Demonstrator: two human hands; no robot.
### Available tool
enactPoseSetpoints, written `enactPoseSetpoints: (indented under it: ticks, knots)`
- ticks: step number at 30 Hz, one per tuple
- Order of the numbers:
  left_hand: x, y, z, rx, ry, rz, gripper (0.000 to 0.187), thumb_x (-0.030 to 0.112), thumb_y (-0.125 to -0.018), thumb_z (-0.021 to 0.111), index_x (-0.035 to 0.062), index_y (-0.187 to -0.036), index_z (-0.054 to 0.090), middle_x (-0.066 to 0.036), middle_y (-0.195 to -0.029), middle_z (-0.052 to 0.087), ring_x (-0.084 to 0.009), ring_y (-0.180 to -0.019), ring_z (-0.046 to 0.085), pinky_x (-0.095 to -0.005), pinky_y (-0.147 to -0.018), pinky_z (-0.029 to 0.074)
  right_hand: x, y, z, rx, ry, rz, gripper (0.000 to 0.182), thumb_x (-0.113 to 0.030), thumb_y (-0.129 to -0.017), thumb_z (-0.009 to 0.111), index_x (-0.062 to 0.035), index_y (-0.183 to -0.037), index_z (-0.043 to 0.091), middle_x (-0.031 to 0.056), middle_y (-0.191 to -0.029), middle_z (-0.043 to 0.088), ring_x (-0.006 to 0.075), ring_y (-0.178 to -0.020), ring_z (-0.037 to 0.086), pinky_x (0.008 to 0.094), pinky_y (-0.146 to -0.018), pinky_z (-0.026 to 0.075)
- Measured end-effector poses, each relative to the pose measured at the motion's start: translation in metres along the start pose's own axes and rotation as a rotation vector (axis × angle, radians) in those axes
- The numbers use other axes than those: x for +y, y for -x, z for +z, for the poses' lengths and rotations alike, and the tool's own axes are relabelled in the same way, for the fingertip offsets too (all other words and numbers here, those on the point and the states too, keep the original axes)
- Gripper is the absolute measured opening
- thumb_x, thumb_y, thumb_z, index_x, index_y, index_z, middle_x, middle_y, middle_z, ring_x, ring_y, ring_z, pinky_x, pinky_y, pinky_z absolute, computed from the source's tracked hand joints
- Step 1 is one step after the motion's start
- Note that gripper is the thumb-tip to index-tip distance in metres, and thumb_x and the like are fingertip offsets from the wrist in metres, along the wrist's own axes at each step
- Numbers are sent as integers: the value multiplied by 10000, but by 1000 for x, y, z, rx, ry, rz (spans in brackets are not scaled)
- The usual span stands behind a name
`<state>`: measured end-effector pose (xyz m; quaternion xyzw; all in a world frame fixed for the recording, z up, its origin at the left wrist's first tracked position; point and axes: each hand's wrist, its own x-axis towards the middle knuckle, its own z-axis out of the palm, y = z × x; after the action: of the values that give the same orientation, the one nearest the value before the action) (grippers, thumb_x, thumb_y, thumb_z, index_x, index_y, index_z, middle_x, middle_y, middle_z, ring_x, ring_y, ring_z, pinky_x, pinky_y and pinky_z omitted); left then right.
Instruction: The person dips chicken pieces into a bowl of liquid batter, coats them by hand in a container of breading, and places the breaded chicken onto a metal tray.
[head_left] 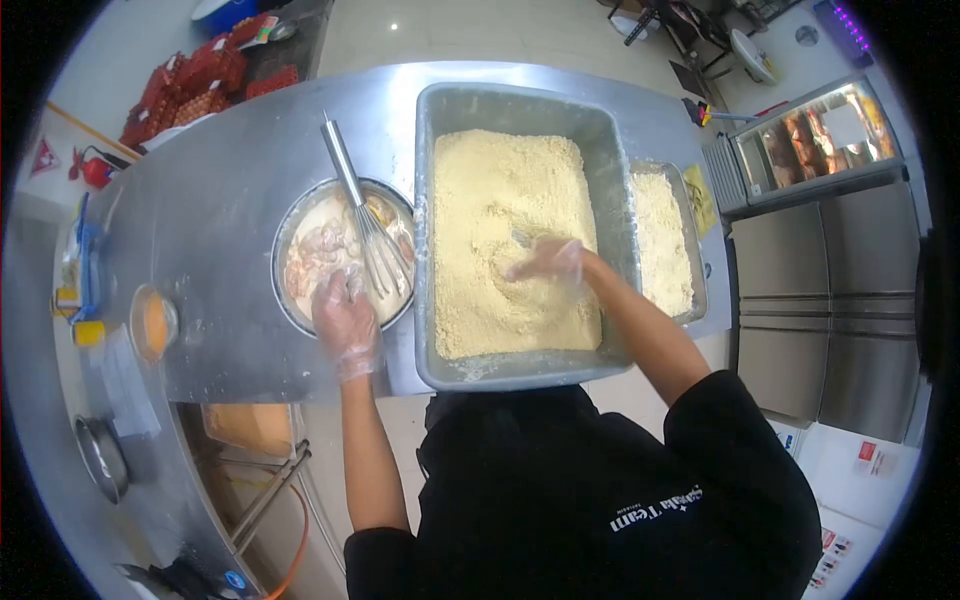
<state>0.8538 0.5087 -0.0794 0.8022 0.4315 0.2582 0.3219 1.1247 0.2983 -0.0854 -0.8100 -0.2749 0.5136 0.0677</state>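
Note:
My left hand (347,318), in a clear plastic glove, is at the near edge of a round bowl (283,285) of raw meat pieces (325,243) in pale batter. Its fingertips reach over the meat, and what they may hold is too small to make out. A metal whisk (362,205) leans in the bowl, handle up over the far rim. My gloved right hand (545,262) is in a large grey tub (520,375) of yellowish crumbly flour (500,180). Its fingertips touch the flour; whether they grip anything is hidden.
A metal tray (692,240) of flour stands right of the tub. On the steel table (220,200), a small bowl of orange powder (155,322) sits at the left. Red mesh sacks (205,75) lie beyond the table, and a glass display case (820,135) stands at the right.

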Motion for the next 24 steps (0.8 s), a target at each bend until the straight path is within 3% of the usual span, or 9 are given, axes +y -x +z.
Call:
enactPoseSetpoints:
  ticks: [3,6,7,10,11,14,17,20,24]
  knots:
    - [0,1,-1,14,-60,50,336,100,-811,625,-12,-1126,662,-263,-1073,622,-428,-1019,593,-462,-909,469,4,26,-9,74,-70,-146,946,-496,-748,809,76,-1410,448,306,-1447,445,352,-1283,522,424,-1070,441]
    - [0,1,0,22,-102,66,350,88,-808,600,-7,-1141,652,-249,-1064,630,-426,-1020,593,-470,-907,466,-7,47,-21,420,-18,-304,911,-471,-744,813,36,-1418,468,285,-1327,570,344,-1233,568,399,-1000,490]
    - [-1,0,0,15,-128,59,348,87,-810,598,-7,-1141,651,-248,-1065,631,-427,-1021,593,-470,-907,467,-13,58,-28,465,38,-321,699,-408,-816,769,-10,-1350,556,227,-1286,613,305,-1185,602,389,-993,495]
    - [1,-2,3,-25,-151,42,334,94,-818,597,-7,-1132,648,-246,-1064,635,-432,-1017,593,-471,-903,468,-22,71,-27,507,315,-497,527,-333,-866,729,-36,-1284,606,190,-1212,651,289,-1120,632,388,-967,504]
    - [3,-2,1,-43,-130,24,323,101,-822,601,-5,-1124,650,-247,-1062,636,-435,-1013,593,-473,-901,468,1,61,-12,680,446,-668,440,-350,-921,655,-58,-1250,628,166,-1170,668,310,-1091,636,416,-950,503]
    - [8,-2,-1,-25,-122,39,291,120,-836,605,4,-1099,653,-245,-1042,636,-437,-997,594,-478,-888,468,11,46,11,286,379,-62,517,-520,-888,654,-136,-1234,649,91,-1076,695,266,-955,673,393,-851,544]
    - [0,0,4,30,-132,59,274,127,-845,600,13,-1087,656,-240,-1035,635,-431,-991,595,-480,-882,468,11,36,41,34,-225,159,553,-512,-1001,445,-98,-1332,598,146,-1358,589,329,-1229,566,430,-1063,424]
    - [4,0,4,11,-133,-5,277,124,-844,599,12,-1089,659,-240,-1057,635,-425,-1006,596,-475,-892,469,14,-10,89,-73,-830,85,735,-638,-925,529,-172,-1488,448,100,-1493,477,265,-1380,421,337,-1137,315]
    - [-9,0,11,6,-78,-76,296,121,-832,607,8,-1100,660,-243,-1092,635,-422,-1027,596,-467,-911,471,41,-47,124,77,-424,-560,719,-401,-932,589,-151,-1548,315,93,-1518,450,256,-1395,412,346,-1175,287]
